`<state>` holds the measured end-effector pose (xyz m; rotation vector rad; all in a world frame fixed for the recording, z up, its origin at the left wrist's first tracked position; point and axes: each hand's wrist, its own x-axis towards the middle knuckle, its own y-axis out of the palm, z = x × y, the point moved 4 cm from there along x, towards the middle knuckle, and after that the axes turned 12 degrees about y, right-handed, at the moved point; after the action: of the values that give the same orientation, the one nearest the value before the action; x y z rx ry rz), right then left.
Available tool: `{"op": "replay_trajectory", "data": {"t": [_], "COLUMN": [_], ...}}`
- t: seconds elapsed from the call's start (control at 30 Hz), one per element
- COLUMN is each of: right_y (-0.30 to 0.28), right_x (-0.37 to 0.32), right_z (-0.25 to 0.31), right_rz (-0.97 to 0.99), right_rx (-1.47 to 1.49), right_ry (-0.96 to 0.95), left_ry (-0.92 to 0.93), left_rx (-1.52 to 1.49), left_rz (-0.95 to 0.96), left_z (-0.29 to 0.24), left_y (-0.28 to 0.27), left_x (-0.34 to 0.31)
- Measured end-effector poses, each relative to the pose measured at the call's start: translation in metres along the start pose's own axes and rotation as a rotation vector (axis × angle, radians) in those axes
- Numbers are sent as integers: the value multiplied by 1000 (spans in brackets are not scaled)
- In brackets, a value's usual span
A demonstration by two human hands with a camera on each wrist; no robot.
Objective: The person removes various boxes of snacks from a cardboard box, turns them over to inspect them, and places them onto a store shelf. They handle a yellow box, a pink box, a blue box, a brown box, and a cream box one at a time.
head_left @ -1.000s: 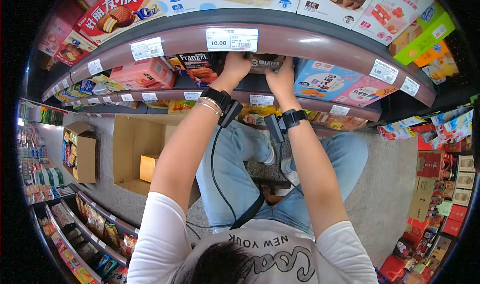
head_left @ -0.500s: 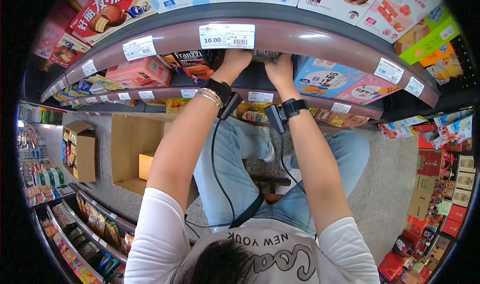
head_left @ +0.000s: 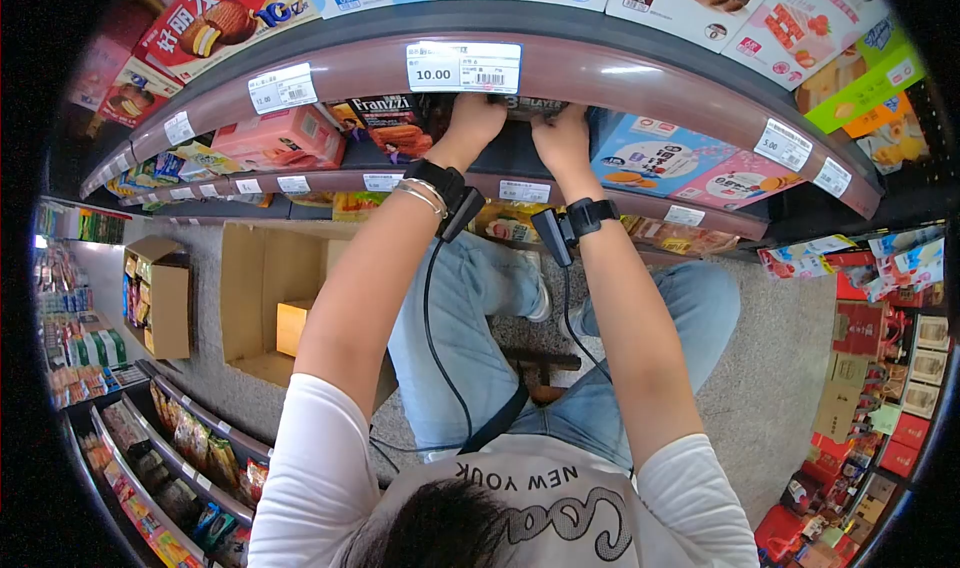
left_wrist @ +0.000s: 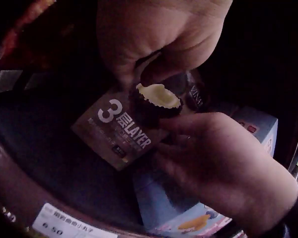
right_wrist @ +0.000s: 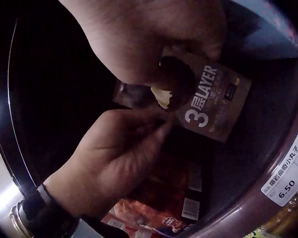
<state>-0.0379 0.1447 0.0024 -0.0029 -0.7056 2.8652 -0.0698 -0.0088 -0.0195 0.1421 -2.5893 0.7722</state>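
Note:
A brown "3 LAYER" box [head_left: 540, 106] [left_wrist: 114, 124] [right_wrist: 216, 101] lies between both hands on a dark lower shelf, its upper part under the shelf edge in the head view. The left hand [head_left: 470, 130] [left_wrist: 164, 34] [right_wrist: 111, 158] grips one side, its fingertips near the pictured cake. Opposite it, the right hand [head_left: 562, 148] [left_wrist: 223, 168] [right_wrist: 154, 37] holds the other side, thumb and fingers bent at the box. Some fingertips are hidden behind the box or in shadow.
Beside the left hand stands a dark Franzzi box [head_left: 393, 128], with a pink box [head_left: 280, 140] farther left. Blue biscuit boxes [head_left: 645, 155] sit right of the right hand. The upper shelf's edge [head_left: 600, 73] overhangs the hands. A cardboard carton [head_left: 250, 298] is on the floor.
The brown box has shifted slightly deeper under the upper shelf than a second ago, and both hands have moved with it. The head view has shifted a little.

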Motion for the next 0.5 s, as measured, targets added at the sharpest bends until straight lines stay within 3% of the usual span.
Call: {"op": "replay_trajectory", "data": {"t": [0.03, 0.23, 0.27, 0.33, 0.43, 0.5], "right_y": [-1, -11, -13, -7, 7, 22], "right_x": [-2, -24, -33, -42, -72, -99], "right_z": [0, 6, 9, -1, 7, 24], "right_rz": [-15, -26, 2, -59, 283, 407], "right_rx": [1, -30, -57, -169, -14, 13], "right_ry": [6, 45, 72, 20, 64, 13], "left_ry": [-52, 30, -17, -138, -317, -413], "left_rx": [-38, -8, -204, -375, -474, -453], "left_rz": [18, -61, -197, -82, 17, 51], "left_z": [6, -24, -29, -44, -51, -38], "left_y": [2, -28, -33, -61, -116, -157], "left_x": [-1, -23, -38, -66, -117, -155]}}
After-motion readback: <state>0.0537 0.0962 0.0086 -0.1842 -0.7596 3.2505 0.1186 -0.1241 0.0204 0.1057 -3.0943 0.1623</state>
